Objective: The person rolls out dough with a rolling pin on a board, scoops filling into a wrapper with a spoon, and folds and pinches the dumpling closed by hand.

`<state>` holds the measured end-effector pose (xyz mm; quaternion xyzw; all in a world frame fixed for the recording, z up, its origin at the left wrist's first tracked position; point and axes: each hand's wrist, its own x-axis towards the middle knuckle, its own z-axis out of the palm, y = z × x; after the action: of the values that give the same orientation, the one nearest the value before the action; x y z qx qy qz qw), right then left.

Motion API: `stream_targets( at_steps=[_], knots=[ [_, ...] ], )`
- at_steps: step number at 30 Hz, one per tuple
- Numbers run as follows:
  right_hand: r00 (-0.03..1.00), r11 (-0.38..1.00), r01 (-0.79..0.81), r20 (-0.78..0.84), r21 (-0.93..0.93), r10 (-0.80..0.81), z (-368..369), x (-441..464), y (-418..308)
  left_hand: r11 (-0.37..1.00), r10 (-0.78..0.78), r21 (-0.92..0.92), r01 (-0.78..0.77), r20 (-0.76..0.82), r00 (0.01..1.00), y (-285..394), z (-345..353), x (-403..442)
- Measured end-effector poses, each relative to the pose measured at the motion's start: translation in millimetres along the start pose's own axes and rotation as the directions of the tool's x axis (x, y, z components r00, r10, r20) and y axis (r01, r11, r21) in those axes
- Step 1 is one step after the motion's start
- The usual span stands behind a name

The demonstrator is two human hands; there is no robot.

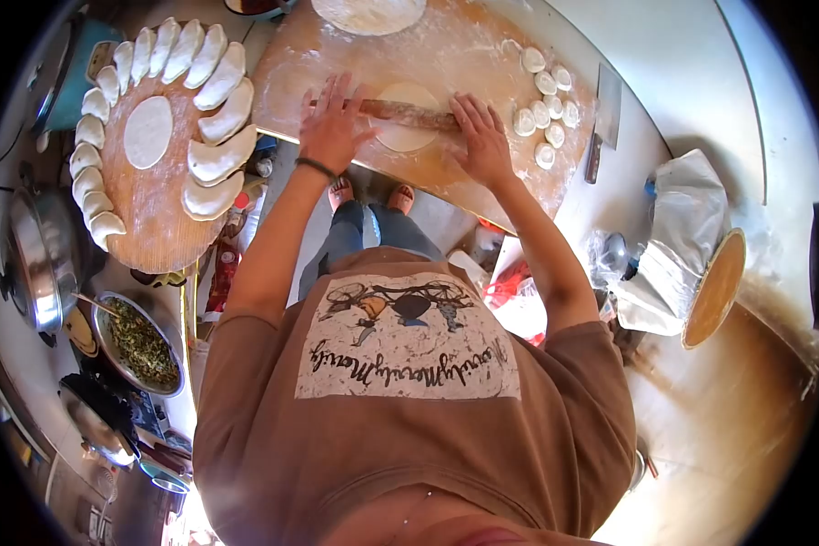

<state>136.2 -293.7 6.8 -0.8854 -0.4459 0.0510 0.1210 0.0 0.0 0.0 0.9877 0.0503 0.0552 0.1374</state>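
Observation:
A wooden rolling pin (409,114) lies across a round dough wrapper (405,141) on the large floured board (287,68). My left hand (334,126) rests over the pin's left end, fingers spread and stretched out. Over the right end lies my right hand (480,136), flat and with its fingers extended. Neither hand is wrapped round the pin. Several small dough pieces (544,111) sit on the board to the right of my right hand. A larger sheet of rolled dough (369,11) shows at the far edge, partly cut off by the frame.
On the left, a wooden board (159,241) carries several folded dumplings (220,118) around a flat wrapper (148,133). Below it are a bowl of chopped green filling (139,346) and a lidded pot (41,259). A cleaver (607,114) lies at the right edge, near a plastic-covered item (682,218).

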Motion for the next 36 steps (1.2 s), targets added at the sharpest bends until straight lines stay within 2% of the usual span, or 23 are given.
stream_targets(
  at_steps=[2,3,4,5,6,9,10,13,14,17,18,20,22,23,25,26,29,32,35,36],
  knots=[
    [0.996,0.998,0.064,-0.056,-0.023,-0.065,0,11,-24,0.992,0.067,0.106,-0.062,-0.041,0.997,-19,-23,-16],
    [0.970,0.999,-0.021,0.244,0.035,0.011,-40,-122,-41,0.998,-0.034,-0.037,0.045,0.261,0.965,77,-18,-112],
    [0.975,1.000,0.012,0.220,-0.023,-0.006,-42,-118,-25,0.998,-0.061,0.000,0.064,0.263,0.963,85,-5,-106],
    [0.995,0.997,0.051,0.084,-0.062,-0.046,-11,-69,-14,0.990,-0.074,0.133,0.047,0.206,0.976,46,5,-72],
    [0.996,0.982,0.036,-0.071,-0.188,-0.050,-6,26,15,0.998,-0.048,0.030,0.050,-0.064,0.997,-1,15,9],
    [0.981,0.983,0.025,-0.187,-0.181,-0.059,13,75,48,0.982,-0.078,0.173,0.080,-0.019,0.997,-2,-15,63],
    [0.982,0.991,0.090,-0.159,-0.099,-0.105,9,55,43,0.969,-0.002,0.245,-0.006,0.030,1.000,-1,-18,47],
    [0.991,0.989,0.133,0.022,0.069,-0.135,-11,-27,11,0.984,-0.061,0.178,0.011,0.276,0.959,30,-17,-32],
    [0.991,0.992,0.127,0.054,-0.007,-0.126,-8,-31,10,0.979,-0.023,0.201,-0.013,0.176,0.984,22,3,-41],
    [0.987,0.990,0.078,-0.134,-0.119,-0.094,-5,45,43,0.969,-0.092,0.231,0.083,0.027,0.995,-7,23,36],
    [0.982,0.989,0.056,-0.171,-0.141,-0.080,10,62,55,0.961,-0.076,0.271,0.057,0.060,0.995,-2,11,40],
    [0.985,0.990,0.138,-0.100,-0.015,-0.139,7,34,48,0.934,-0.048,0.357,0.002,0.119,0.992,10,-12,43],
    [0.979,0.977,0.200,-0.050,0.074,-0.197,-3,-13,36,0.974,-0.004,0.225,-0.031,0.153,0.988,32,-16,-25],
    [0.981,0.981,0.192,-0.014,0.033,-0.192,-4,-14,33,0.987,0.023,0.155,-0.050,0.171,0.985,38,-13,-46],
    [0.984,0.986,0.161,0.087,-0.040,-0.157,-6,-30,23,0.998,0.016,0.066,-0.019,0.044,0.999,13,6,-32],
    [0.987,0.987,0.158,-0.028,0.009,-0.157,-14,4,26,1.000,0.005,0.021,-0.005,-0.025,1.000,2,20,-18],
    [0.985,0.976,0.102,-0.116,-0.191,-0.126,7,76,52,0.986,-0.137,0.086,0.144,-0.087,0.987,-21,15,62],
    [0.982,0.984,0.178,-0.063,-0.030,-0.180,2,25,44,0.948,-0.019,0.318,-0.008,0.080,0.997,3,-5,17],
    [0.981,0.977,0.158,0.091,0.142,-0.171,-17,-50,9,0.990,-0.045,0.139,0.024,0.151,0.988,29,3,-69],
    [0.982,0.980,0.155,0.087,0.124,-0.167,-17,-39,8,0.984,-0.065,0.175,0.044,0.116,0.991,25,6,-58]
  ],
)
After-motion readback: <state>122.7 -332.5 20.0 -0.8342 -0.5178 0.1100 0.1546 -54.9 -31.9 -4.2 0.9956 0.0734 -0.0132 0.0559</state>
